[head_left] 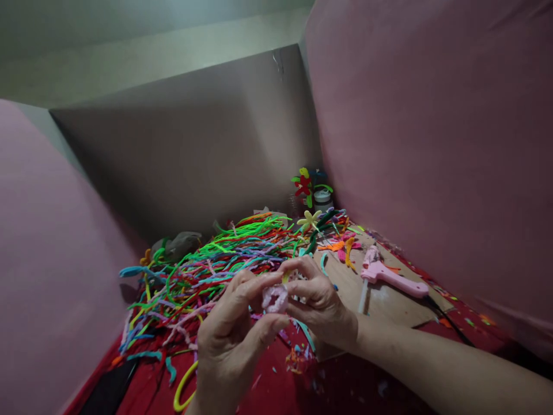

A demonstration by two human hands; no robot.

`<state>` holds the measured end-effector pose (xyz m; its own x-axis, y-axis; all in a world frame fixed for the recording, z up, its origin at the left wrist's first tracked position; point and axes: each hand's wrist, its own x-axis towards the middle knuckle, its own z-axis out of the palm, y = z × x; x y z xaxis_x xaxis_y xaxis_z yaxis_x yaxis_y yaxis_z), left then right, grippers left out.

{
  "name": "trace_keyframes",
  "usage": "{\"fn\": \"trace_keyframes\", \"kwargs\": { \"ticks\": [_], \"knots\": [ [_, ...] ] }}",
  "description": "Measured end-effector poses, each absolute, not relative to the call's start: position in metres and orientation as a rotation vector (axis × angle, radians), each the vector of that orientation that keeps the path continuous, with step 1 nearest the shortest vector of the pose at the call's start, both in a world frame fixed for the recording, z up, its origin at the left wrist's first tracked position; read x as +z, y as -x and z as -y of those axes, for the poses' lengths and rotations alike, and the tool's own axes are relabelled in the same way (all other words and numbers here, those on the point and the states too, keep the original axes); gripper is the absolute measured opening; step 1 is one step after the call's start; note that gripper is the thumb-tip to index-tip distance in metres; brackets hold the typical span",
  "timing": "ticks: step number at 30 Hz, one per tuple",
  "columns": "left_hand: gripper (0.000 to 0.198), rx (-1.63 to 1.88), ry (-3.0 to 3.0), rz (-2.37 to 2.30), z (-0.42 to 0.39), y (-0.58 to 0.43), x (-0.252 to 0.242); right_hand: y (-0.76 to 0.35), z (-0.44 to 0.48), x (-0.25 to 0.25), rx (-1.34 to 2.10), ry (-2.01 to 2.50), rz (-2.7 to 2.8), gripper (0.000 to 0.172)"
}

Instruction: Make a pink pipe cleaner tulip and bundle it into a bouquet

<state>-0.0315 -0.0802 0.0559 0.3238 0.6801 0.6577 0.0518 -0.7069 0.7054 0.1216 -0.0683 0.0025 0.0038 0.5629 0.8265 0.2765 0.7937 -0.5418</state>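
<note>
Both my hands meet in the lower middle of the view over a red cloth (345, 386). My left hand (228, 340) and my right hand (317, 305) pinch a small pale pink pipe-cleaner piece (275, 298) bent into a loop between their fingertips. The fingers of both hands are closed on it. Just behind the hands lies a big loose pile of pipe cleaners (207, 265) in green, pink, blue, orange and yellow. A yellow pipe cleaner (184, 389) curls below my left wrist.
A pink glue gun (389, 275) lies on a cardboard sheet (389, 300) at the right, its black cord trailing right. A finished yellow flower (310, 219) and a red flower (303, 185) by a small jar (322, 199) stand at the back. Cardboard and pink walls enclose the space.
</note>
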Motion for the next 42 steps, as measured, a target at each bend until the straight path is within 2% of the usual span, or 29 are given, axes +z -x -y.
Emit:
{"fn": "trace_keyframes", "kwargs": {
  "ticks": [12,17,21,25,30,42],
  "knots": [
    [0.023,1.395,-2.003,-0.579,0.084,0.027,0.067,-0.126,0.063,0.003,0.028,0.663,1.603,0.013],
    [0.025,1.368,-2.078,-0.571,0.083,0.029,0.073,-0.127,0.064,0.004,-0.02,0.688,1.626,0.013],
    [0.018,1.478,-1.932,-0.654,0.084,0.027,0.071,-0.127,0.067,0.005,0.03,0.725,1.652,0.011],
    [0.009,1.506,-1.801,-0.779,0.079,0.029,0.07,-0.124,0.069,0.005,0.22,0.728,1.676,0.007],
    [0.011,1.512,-1.791,-0.824,0.073,0.032,0.068,-0.12,0.073,0.006,0.446,0.722,1.697,0.003],
    [0.008,1.623,-1.761,-0.791,0.081,0.021,0.07,-0.123,0.073,0.007,0.297,0.717,1.781,0.007]
  ]
}}
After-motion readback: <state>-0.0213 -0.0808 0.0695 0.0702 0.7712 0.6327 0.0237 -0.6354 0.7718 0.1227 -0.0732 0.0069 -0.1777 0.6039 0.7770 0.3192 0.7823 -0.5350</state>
